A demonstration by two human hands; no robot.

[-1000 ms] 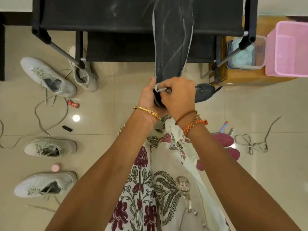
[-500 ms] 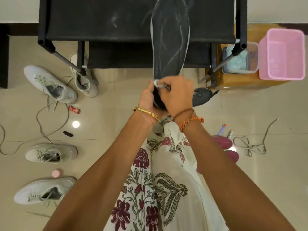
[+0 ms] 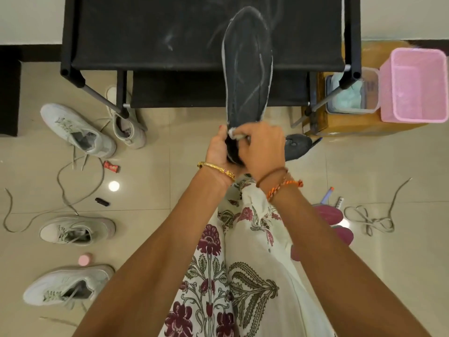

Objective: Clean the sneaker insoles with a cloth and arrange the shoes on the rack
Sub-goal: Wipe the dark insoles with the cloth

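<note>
Wiping underway — right hand [image 3: 262,144] pinching cloth [image 3: 234,133] at insole [image 3: 246,69]'s six-o'clock heel, left hand [image 3: 218,148] gripping it — next, strokes toward twelve.

Domestic interior, likely a home entryway. Evidence: glossy beige floor tiles [image 3: 170,190]; black fabric-shelf shoe rack [image 3: 170,32] at twelve o'clock; pale sneakers [image 3: 75,130] and loose laces [image 3: 369,220] scattered at nine and three o'clock; pink plastic basket [image 3: 413,86] at two o'clock.
</note>
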